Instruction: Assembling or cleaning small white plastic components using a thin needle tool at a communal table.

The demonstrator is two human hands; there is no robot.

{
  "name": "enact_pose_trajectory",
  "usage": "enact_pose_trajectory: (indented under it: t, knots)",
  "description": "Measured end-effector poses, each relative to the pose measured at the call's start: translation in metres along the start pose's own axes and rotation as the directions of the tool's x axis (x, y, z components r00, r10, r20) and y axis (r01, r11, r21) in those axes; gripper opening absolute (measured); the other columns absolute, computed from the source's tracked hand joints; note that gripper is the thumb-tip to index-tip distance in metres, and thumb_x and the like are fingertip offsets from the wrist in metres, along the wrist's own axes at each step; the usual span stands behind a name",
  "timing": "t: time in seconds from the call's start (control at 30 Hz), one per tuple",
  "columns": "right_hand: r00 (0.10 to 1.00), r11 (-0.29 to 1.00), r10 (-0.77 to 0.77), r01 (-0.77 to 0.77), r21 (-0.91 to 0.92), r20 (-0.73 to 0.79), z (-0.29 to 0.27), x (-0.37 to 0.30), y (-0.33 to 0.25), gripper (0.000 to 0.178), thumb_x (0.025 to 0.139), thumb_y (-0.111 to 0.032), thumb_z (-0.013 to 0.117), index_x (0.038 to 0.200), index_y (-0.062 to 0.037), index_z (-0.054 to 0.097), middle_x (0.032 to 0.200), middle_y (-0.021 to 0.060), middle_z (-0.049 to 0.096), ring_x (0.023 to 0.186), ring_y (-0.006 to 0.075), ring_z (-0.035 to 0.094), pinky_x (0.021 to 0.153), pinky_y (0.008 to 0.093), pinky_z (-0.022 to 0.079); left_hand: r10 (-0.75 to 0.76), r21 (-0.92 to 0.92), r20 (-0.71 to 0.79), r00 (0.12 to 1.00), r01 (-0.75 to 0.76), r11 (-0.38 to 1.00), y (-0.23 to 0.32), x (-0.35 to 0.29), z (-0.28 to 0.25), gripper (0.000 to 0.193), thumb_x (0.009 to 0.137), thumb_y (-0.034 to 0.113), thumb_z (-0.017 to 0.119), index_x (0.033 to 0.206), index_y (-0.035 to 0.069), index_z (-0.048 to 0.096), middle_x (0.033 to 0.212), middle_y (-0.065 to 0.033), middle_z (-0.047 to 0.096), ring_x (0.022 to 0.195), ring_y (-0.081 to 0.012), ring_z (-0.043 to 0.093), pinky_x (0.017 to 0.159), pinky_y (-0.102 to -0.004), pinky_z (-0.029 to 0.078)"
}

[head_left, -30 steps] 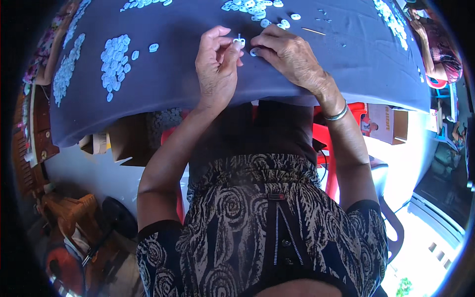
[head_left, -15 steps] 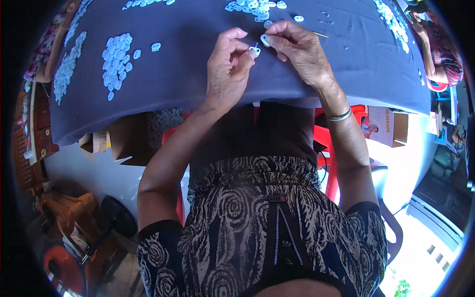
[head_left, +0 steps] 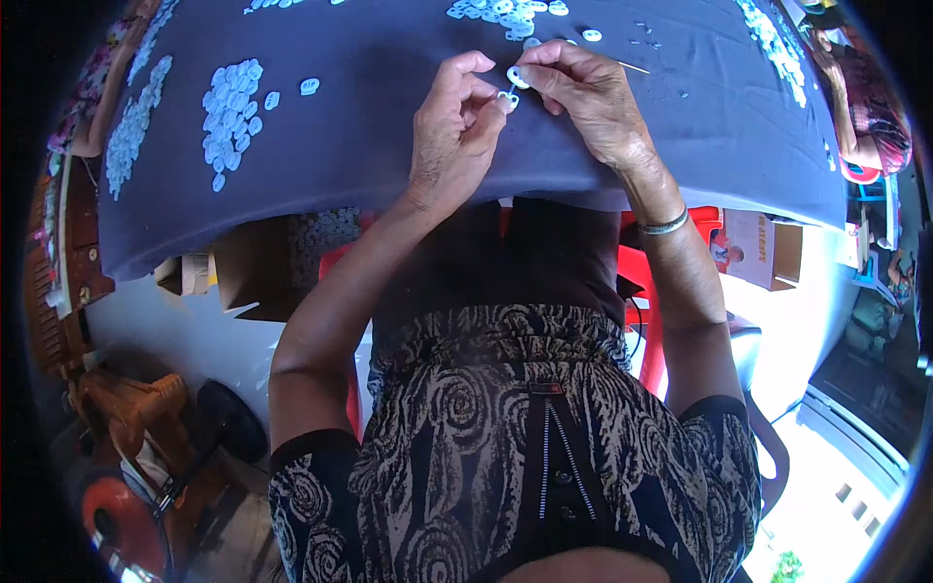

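My left hand [head_left: 455,136] pinches a small white plastic piece [head_left: 508,100] between thumb and fingertips, with a thin pin standing up from it. Just above, my right hand [head_left: 595,105] grips a small rounded white piece [head_left: 516,77] by its edge. The pin's upper end appears to reach the piece in my right hand; whether it enters a hole is too small to tell. Both hands are over the near part of the dark blue cloth-covered table [head_left: 340,146]. A heap of similar white pieces [head_left: 501,12] lies beyond my hands.
More white pieces [head_left: 230,112] are heaped at left, with two loose ones beside them. A thin stick [head_left: 635,67] and tiny bits lie past my right hand. Heaps also line both table sides, near other people's arms [head_left: 834,78]. Cardboard boxes [head_left: 255,267] stand under the table.
The two white pieces have come closer together, the pin now spanning the gap between them. My left hand has shifted slightly right and up; my right hand has barely moved.
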State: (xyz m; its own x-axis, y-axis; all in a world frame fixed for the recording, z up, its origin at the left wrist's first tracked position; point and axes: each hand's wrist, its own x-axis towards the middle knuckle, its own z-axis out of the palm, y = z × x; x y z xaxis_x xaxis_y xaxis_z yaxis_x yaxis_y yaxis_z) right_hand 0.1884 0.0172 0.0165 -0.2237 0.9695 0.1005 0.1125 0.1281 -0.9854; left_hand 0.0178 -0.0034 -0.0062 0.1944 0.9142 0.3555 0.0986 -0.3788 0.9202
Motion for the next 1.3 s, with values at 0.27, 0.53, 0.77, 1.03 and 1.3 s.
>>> enact_pose_trajectory:
  t: [0.27,0.53,0.77,1.03,1.3]
  knots:
    - [0.999,0.997,-0.043,0.043,-0.058,0.002,0.0009,0.0011,0.0007,0.013,0.087,-0.012,0.062,0.096,-0.0039,0.066,0.079,-0.0021,0.059,0.064,0.0045,0.045,0.056,0.0191,0.039,-0.036,0.001,0.004,0.999,0.036,0.999,0.0015,-0.0007,-0.0002,0.035,0.085,-0.002,0.056,0.117,0.003,0.042,0.082,-0.0048,0.059,0.076,-0.0084,0.057,0.068,-0.0223,0.048]
    - [0.993,0.989,-0.12,0.121,-0.084,0.018,-0.0004,0.0023,0.002,0.012,0.087,-0.013,0.061,0.097,-0.0056,0.066,0.079,-0.003,0.059,0.064,0.0039,0.045,0.057,0.0187,0.039,-0.032,0.011,0.006,0.999,0.032,0.999,0.0038,-0.0006,-0.0008,0.034,0.085,0.0,0.057,0.116,0.003,0.044,0.08,-0.0026,0.059,0.072,-0.0066,0.055,0.065,-0.0208,0.044]
    - [0.991,0.985,-0.13,0.132,-0.108,0.017,-0.0024,0.0026,0.0032,0.012,0.087,-0.013,0.062,0.096,-0.0065,0.066,0.078,-0.0043,0.059,0.065,0.0029,0.045,0.058,0.0181,0.038,-0.025,0.012,0.006,1.0,0.025,1.0,0.0042,-0.0007,0.0007,0.033,0.085,-0.001,0.057,0.116,0.003,0.045,0.08,-0.002,0.059,0.072,-0.0059,0.055,0.065,-0.02,0.044]
    - [0.995,0.991,-0.098,0.1,-0.091,0.026,-0.0019,0.0018,-0.0031,0.014,0.084,-0.012,0.066,0.094,-0.0044,0.067,0.082,-0.0013,0.063,0.078,0.0046,0.055,0.071,0.0207,0.046,0.01,0.057,0.012,1.0,-0.011,0.998,0.0021,-0.0006,-0.0008,0.033,0.085,-0.001,0.057,0.116,0.003,0.046,0.08,-0.0021,0.059,0.072,-0.0055,0.054,0.065,-0.0199,0.043]
    - [0.987,0.983,-0.157,0.158,-0.094,0.022,-0.0011,0.0027,0.002,0.012,0.087,-0.015,0.063,0.094,-0.0067,0.066,0.076,-0.0052,0.057,0.064,0.0028,0.044,0.057,0.018,0.037,0.019,0.027,-0.029,0.999,-0.018,0.999,0.0049,0.0001,0.0009,0.033,0.08,-0.002,0.061,0.11,0.004,0.048,0.075,-0.0045,0.058,0.064,-0.0063,0.054,0.06,-0.0205,0.046]
